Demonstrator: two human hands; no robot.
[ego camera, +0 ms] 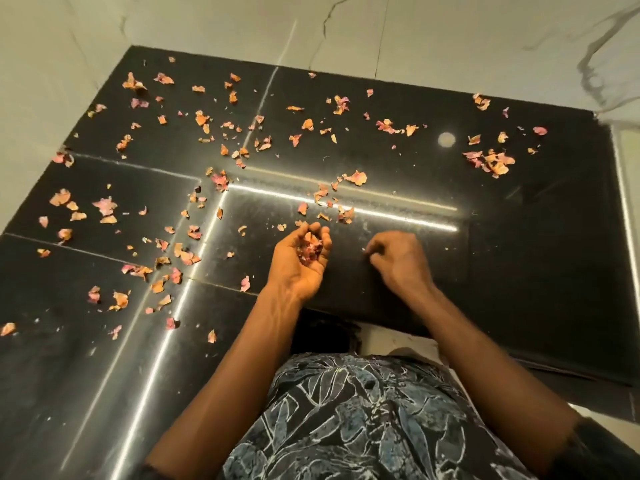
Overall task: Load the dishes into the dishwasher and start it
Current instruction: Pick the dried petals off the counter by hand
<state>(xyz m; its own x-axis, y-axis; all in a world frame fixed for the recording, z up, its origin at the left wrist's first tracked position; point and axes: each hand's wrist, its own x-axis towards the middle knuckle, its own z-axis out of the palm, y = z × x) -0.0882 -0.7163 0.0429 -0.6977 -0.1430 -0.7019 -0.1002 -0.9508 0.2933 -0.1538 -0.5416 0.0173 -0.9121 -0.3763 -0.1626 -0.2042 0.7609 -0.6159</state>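
Observation:
No dishes or dishwasher are in view. Dried pink and orange flower petals [356,177] lie scattered over a glossy black stone counter [519,220]. My left hand [301,258] is cupped palm up near the counter's front edge and holds a small heap of gathered petals [310,247]. My right hand [398,258] rests knuckles up on the counter to its right, fingertips pinched together on a tiny petal scrap.
White marble-look walls [346,26] bound the L-shaped counter at the back and left. Denser petal clusters lie at the far right [491,161] and along the left wing [104,206]. The counter's front edge [381,323] runs just before my patterned shirt.

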